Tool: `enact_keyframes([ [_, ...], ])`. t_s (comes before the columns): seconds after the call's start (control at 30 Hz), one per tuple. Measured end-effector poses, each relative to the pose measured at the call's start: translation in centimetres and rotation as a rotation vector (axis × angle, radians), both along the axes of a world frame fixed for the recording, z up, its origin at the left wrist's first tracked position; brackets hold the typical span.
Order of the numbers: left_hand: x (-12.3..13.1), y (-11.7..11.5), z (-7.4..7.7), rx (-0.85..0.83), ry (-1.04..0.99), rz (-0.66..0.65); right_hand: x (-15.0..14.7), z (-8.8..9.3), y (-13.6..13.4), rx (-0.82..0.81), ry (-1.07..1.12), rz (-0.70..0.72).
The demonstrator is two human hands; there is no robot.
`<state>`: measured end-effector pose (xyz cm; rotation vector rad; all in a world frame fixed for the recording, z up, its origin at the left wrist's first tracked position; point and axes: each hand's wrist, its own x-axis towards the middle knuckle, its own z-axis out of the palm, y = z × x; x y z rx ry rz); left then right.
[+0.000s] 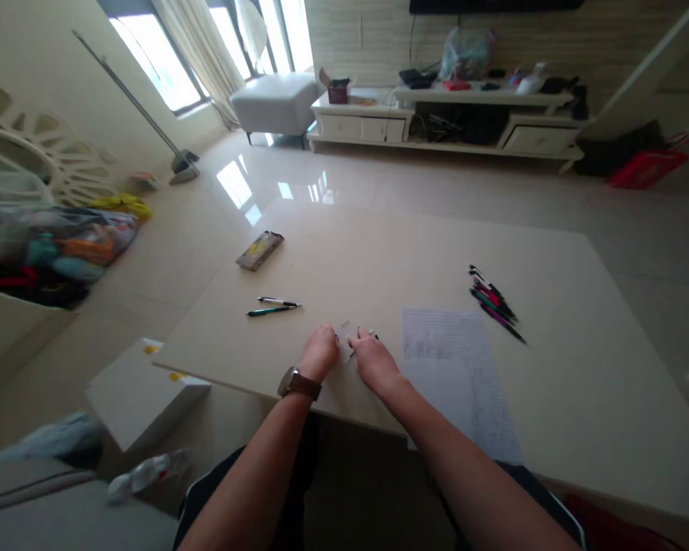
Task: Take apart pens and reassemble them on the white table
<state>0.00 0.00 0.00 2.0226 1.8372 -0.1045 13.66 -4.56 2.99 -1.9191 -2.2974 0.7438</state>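
Near the front edge of the table, my left hand (320,350), with a watch (298,383) on its wrist, is closed; a speck of blue shows at its fingers. Just right of it, my right hand (373,360) has its fingers pinched together. A small see-through piece, perhaps plastic (345,348), lies between the two hands, touching the right fingertips. A small black-tipped thing (374,335) pokes out beyond the right hand; its kind is hidden. To the left lie two pens (272,306), one white and black, one green. Written sheets of paper (453,367) rest beside my right forearm.
Several pens (494,302) lie in a bunch on the right of the table (574,367). A flat box (260,250) sits at the far left. On the floor, a white box (143,394) and a plastic bottle (152,471) are left of the table.
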Motion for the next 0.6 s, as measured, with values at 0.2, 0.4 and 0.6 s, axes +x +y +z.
enact_keyframes([
  [0.2,-0.8,0.7,1.7,0.017,-0.076,0.04,-0.9,-1.6,0.1,0.056,-0.006,0.101],
  [0.4,-0.9,0.7,3.1,0.012,-0.153,0.055,-0.5,-2.4,0.6,0.05,-0.031,0.183],
  [0.6,-0.9,0.6,3.8,0.007,-0.194,0.059,-0.3,-2.5,0.8,0.057,-0.129,0.261],
])
